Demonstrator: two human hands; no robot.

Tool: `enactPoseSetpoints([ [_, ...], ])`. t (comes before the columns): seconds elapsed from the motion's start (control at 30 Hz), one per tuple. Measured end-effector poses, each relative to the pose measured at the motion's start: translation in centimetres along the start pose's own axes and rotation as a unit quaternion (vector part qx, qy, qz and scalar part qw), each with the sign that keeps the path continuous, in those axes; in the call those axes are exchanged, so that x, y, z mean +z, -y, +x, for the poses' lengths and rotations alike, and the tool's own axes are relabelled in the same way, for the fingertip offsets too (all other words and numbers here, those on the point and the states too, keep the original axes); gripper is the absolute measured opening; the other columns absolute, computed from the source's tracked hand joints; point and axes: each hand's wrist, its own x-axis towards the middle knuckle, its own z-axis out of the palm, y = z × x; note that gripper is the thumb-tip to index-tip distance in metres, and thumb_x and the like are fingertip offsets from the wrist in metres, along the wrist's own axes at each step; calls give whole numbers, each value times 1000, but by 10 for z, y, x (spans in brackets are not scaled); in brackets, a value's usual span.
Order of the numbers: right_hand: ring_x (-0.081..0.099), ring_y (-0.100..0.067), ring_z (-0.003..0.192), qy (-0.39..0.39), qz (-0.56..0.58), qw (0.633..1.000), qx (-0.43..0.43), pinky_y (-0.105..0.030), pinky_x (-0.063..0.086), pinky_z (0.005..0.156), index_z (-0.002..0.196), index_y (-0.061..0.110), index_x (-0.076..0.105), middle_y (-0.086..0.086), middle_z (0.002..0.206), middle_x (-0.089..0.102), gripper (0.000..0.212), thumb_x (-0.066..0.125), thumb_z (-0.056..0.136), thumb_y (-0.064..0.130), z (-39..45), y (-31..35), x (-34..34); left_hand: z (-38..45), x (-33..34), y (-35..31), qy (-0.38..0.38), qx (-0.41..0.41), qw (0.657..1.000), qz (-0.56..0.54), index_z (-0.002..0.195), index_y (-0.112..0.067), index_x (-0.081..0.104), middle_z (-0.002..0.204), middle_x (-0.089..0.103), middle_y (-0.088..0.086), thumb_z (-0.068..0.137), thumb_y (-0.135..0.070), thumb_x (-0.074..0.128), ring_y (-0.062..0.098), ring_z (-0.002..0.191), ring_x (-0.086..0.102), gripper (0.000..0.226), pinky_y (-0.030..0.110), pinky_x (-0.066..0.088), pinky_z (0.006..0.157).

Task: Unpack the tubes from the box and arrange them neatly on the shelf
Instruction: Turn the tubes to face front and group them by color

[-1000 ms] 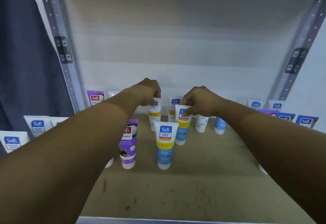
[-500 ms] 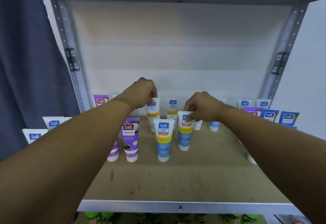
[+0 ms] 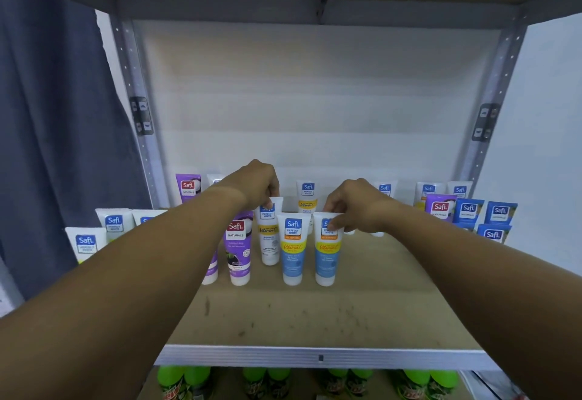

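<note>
Right hand [image 3: 356, 207]: grip pinches flat crimped top of blue-and-white tube [image 3: 326, 251], upright on its cap. Left hand [image 3: 256, 183]: grip pinches crimp of white tube [image 3: 269, 235] behind. Second blue tube [image 3: 293, 250] just beside, between them; purple tube [image 3: 239, 248] left. Shelf [image 3: 315, 321]: scuffed board, metal front lip, bare room forward.

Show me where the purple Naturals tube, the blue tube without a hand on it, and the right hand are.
purple Naturals tube [image 3: 238, 246]: head view, on its front label.
free blue tube [image 3: 293, 248]: head view, on its yellow band.
right hand [image 3: 356, 207]: head view, on its back.
</note>
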Motion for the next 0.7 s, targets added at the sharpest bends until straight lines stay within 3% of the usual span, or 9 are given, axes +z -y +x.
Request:
enactPoseSetpoints([
  [0.4, 72, -20, 74, -1, 29, 1000, 10, -35, 62, 67, 90, 15, 75, -5, 85, 73, 16, 80, 76, 9, -2, -3, 2, -1, 6, 3, 3, 3, 1000, -10, 100, -9, 76, 99, 73, 8, 82, -5, 77, 22, 90, 68, 19, 34, 56, 83],
  [0.7, 71, -16, 74, 2, 48, 999, 7, -29, 61, 66, 90, 17, 75, -3, 85, 73, 16, 79, 77, 8, -4, -2, 3, -1, 8, 4, -2, 4, 1000, -10, 103, -9, 75, 98, 72, 8, 82, -7, 77, 23, 90, 67, 21, 33, 55, 81],
])
